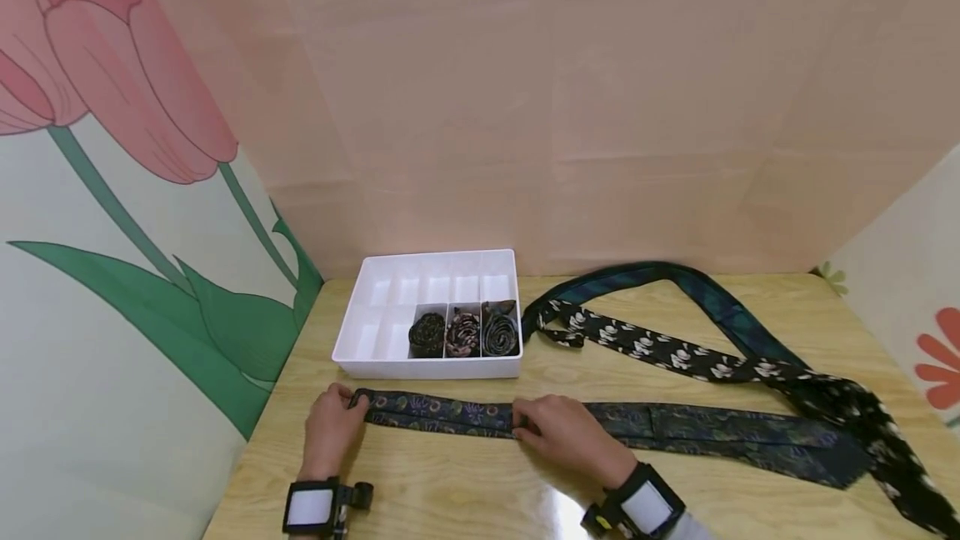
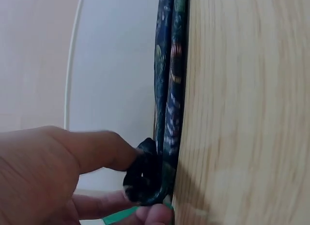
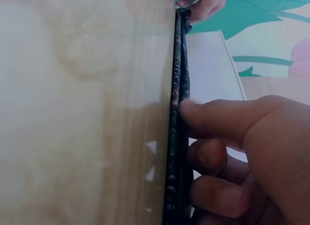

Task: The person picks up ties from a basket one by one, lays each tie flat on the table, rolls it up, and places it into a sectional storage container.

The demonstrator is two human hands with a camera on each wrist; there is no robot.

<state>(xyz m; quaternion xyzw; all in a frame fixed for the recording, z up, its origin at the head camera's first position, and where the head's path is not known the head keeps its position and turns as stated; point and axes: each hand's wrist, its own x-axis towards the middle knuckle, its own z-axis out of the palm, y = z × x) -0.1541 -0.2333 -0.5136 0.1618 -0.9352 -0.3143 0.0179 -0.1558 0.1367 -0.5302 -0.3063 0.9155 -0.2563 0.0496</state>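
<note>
**Patterned dark blue necktie (image 1: pixel 435 414) held at its narrow end and midway along**

The left hand (image 1: pixel 333 423) pinches the necktie's narrow end, where the left wrist view shows a small curl (image 2: pixel 141 179) of fabric between thumb and fingers. The right hand (image 1: pixel 570 436) grasps the same necktie partway along, its thumb tip against one edge and its other fingers bent beside the strip. Between the two hands the necktie lies nearly straight across the wood-grain table (image 1: pixel 442 490), a lengthwise seam facing up; beyond the right hand it widens toward a pointed end.

Just past the stretch between the hands stands a white compartment tray (image 1: pixel 427 369). Three rolled neckties sit in its near row: a dark one (image 1: pixel 427 335), a reddish-brown patterned one (image 1: pixel 462 333) and a dark grey one (image 1: pixel 500 333) at the right corner.

Right of the tray, a black necktie with white figures (image 1: pixel 645 346) crosses a dark blue-green necktie (image 1: pixel 708 298). The black one runs down past the held necktie's wide end; whether it overlaps that end cannot be told.
</note>
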